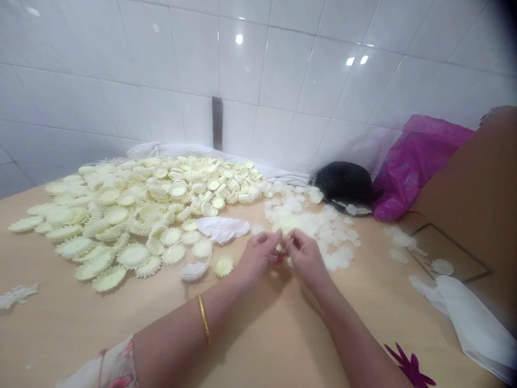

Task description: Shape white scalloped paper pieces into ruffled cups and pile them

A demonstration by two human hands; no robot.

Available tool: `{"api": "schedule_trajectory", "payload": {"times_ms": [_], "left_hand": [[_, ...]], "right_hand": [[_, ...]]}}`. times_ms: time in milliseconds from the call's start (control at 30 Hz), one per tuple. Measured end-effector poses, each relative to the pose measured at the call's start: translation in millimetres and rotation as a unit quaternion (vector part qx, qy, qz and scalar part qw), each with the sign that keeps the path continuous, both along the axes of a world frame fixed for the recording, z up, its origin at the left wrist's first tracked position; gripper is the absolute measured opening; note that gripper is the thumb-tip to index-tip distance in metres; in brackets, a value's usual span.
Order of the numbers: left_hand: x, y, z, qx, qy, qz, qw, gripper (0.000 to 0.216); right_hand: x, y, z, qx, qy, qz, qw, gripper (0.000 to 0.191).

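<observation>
The left hand (257, 256) and right hand (307, 260) pinch together, fingers curled on a small pale frilled piece (281, 248), mostly hidden. Beside them lies a white frilled pile (311, 223), while the ridged cream disc heap (121, 215) looms far larger!

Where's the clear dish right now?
In the head view, the clear dish sits on the table at the front edge of the cream disc pile, just left of the left hand.
</observation>
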State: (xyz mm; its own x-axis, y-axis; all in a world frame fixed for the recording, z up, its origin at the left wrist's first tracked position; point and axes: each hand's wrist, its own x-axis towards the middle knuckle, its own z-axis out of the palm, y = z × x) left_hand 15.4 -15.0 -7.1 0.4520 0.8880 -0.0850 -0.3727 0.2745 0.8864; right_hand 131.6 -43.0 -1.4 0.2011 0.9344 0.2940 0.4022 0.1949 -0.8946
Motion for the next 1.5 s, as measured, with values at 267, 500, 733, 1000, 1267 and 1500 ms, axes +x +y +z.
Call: {"api": "schedule_trajectory", "payload": {"times_ms": [267, 500, 733, 1000, 1267, 1500], "left_hand": [[3.0, -5.9, 4.9, -0.053, 0.021, 0.038, 0.998, 0.028], [0.5, -5.0, 14.1, -0.110, 0.004, 0.049, 0.993, 0.010], [-2.8, 1.6, 15.4, -0.102, 0.026, 0.079, 0.991, 0.011], [0.1, -1.5, 7.1, -0.065, 0.065, 0.062, 0.994, 0.022], [0.2, -1.0, 5.6, -0.061, 0.058, 0.068, 0.994, 0.023], [-0.2, 1.2, -0.7, 0.044, 0.069, 0.126, 0.989, 0.024]], "right_hand": [[-11.7, -2.3, -1.0, 0.002, 0.029, -0.040, 0.999, 0.037], [-12.7, -0.8, -0.5, -0.024, 0.145, -0.005, 0.989, 0.040], [-9.9, -0.5, -1.3, -0.010, 0.173, 0.063, 0.983, 0.033], [-6.4, 2.5, -4.7, 0.040, 0.157, -0.018, 0.987, 0.025], [-6.3, -1.7, 3.3, 0.038, 0.068, -0.009, 0.997, 0.032], [-11.4, -3.5, 2.8, 0.001, 0.107, 0.063, 0.992, 0.027]]}}
